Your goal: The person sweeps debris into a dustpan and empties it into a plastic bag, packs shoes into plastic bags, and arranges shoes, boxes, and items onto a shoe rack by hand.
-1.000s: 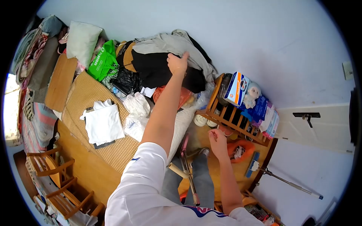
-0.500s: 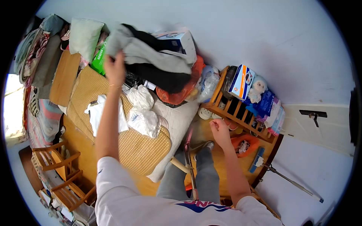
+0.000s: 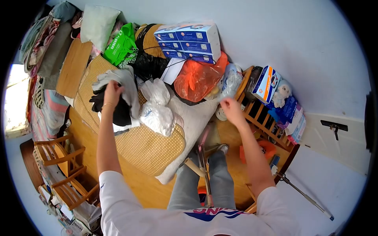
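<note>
My left hand (image 3: 113,94) is closed on a grey garment (image 3: 128,88), bunched together with black clothing (image 3: 118,114). The bundle rests over a white garment (image 3: 132,123) on the tan woven mat (image 3: 153,151). Just right of it are knotted white plastic bags (image 3: 157,118). My right hand (image 3: 233,111) is loosely closed in the air, with nothing visible in it. Behind that hand are a clear plastic bag (image 3: 232,80) and an orange plastic bag (image 3: 199,80).
Stacked blue-and-white boxes (image 3: 189,41) stand against the wall beside a green bag (image 3: 122,45). A wooden rack (image 3: 262,122) with a doll (image 3: 282,93) is at right. A metal pole (image 3: 201,165) rises between my legs; wooden chairs (image 3: 65,157) stand at left.
My left hand has brought the grey and black clothes from in front of the boxes down onto the mat, uncovering the boxes and orange bag. My right hand has risen.
</note>
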`<state>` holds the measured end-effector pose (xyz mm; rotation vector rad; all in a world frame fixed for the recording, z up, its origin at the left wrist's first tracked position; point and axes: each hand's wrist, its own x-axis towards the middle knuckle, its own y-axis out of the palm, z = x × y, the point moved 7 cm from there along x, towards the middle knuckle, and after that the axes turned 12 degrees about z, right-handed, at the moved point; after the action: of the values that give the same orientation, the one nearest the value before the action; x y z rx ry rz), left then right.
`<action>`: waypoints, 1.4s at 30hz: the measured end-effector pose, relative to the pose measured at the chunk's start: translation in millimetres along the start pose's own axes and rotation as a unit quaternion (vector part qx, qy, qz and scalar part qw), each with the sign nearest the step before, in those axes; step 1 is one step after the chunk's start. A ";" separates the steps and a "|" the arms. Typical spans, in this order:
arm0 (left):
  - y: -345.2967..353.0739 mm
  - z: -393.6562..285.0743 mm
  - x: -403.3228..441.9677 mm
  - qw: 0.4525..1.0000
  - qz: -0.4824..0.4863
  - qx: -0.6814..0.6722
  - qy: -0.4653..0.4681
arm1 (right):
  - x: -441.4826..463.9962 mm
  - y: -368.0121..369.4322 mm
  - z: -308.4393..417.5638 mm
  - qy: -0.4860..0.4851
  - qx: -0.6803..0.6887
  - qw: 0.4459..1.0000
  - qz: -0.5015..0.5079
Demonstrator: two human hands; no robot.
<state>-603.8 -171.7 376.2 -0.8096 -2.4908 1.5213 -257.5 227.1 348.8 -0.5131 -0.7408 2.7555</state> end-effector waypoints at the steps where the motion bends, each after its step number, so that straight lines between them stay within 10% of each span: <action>1: 22.9 2.1 -1.6 1.000 0.015 -0.015 0.011 | 13.7 -8.6 8.0 0.001 -0.002 1.000 0.009; 8: 142.8 -70.5 -24.3 0.988 0.121 -0.043 0.082 | 142.4 -47.2 19.0 -0.108 -0.025 0.994 -0.025; 16: 209.7 -214.1 -7.7 0.966 0.121 -0.035 0.228 | 225.3 -55.4 50.4 -0.024 -0.046 0.995 -0.080; 19: 217.8 -242.4 12.6 0.980 -0.015 -0.012 0.198 | 227.8 -49.4 44.2 -0.015 -0.099 0.987 -0.125; 28: 254.0 -209.4 48.0 0.983 0.133 0.015 0.128 | 228.0 -48.2 2.4 -0.056 0.010 0.997 -0.052; 36: 226.1 -195.8 13.3 0.967 0.110 -0.200 0.110 | 153.0 27.9 -67.1 0.017 0.158 0.980 -0.119; 42: 225.1 -207.5 -44.1 0.849 0.162 -0.484 0.134 | 119.4 53.1 -58.8 0.065 0.264 0.961 -0.045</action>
<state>-405.6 50.9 293.6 -1.4753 -2.8925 0.0054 -350.4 245.9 241.3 -0.5169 0.0143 2.6436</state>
